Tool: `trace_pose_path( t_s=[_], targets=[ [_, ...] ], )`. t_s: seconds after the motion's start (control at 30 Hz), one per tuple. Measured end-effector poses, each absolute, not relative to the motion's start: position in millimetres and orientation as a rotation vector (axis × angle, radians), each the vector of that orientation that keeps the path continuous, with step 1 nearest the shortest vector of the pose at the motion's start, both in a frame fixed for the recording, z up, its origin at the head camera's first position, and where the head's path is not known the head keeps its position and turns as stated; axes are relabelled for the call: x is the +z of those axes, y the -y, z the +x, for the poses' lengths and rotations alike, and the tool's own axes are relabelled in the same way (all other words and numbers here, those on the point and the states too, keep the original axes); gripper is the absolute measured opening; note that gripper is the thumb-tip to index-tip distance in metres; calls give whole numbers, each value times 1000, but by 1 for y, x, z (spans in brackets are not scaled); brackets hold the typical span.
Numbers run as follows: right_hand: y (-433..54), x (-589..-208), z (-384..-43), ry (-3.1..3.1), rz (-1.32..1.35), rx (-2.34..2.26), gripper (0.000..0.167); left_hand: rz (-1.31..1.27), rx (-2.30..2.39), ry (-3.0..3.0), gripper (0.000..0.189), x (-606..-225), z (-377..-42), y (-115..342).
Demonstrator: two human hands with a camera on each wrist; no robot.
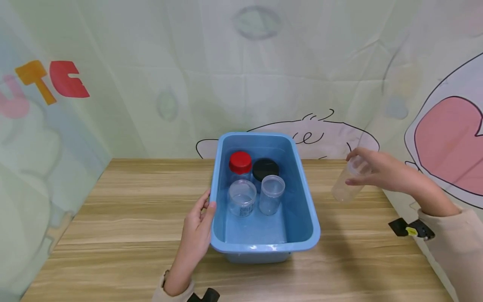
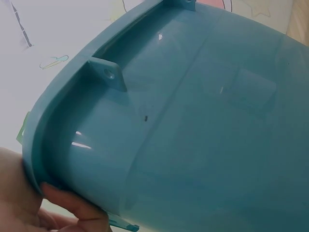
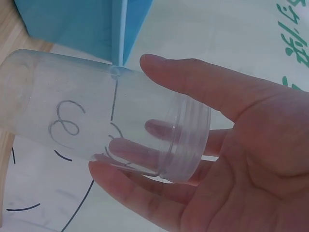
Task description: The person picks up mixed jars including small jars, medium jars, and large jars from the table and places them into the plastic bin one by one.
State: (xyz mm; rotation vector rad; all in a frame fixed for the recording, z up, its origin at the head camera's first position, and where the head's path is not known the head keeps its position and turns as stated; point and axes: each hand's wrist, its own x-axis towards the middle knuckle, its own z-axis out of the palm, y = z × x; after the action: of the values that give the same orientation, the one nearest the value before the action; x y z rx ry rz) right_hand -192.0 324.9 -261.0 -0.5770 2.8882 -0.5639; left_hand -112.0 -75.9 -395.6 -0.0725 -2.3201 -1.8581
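Note:
My left hand (image 1: 198, 222) grips the left rim of a blue plastic tub (image 1: 266, 247); in the left wrist view its fingers wrap the rim by a corner. Inside the tub stand a jar with a red lid (image 1: 240, 162), a jar with a black lid (image 1: 266, 168) and two clear lidless jars, a wider one (image 1: 242, 199) and a narrower one (image 1: 271, 195). Right of the tub, my right hand (image 1: 385, 170) holds a tall clear plastic jar (image 3: 96, 108) near its threaded mouth, between thumb and fingers. That jar tilts, base toward the lower left.
The tub stands on a wood-grain table (image 1: 143, 218). A printed cloth backdrop (image 1: 166, 75) hangs behind the table and along both sides, its lower edge meeting the tabletop just behind the tub.

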Motion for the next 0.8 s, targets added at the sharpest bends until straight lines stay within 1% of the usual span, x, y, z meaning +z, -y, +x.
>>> trace_pose_path(
  t_s=[0.37, 0.8],
  targets=[
    [-321, -250, -192, -2895, -590, -534, 53, -86, -1866, 2313, 47, -395, -112, 76],
    [-313, -229, -193, -2906, -659, -518, 53, -81, -1876, 2313, 47, -395, -113, 76]
  ],
)
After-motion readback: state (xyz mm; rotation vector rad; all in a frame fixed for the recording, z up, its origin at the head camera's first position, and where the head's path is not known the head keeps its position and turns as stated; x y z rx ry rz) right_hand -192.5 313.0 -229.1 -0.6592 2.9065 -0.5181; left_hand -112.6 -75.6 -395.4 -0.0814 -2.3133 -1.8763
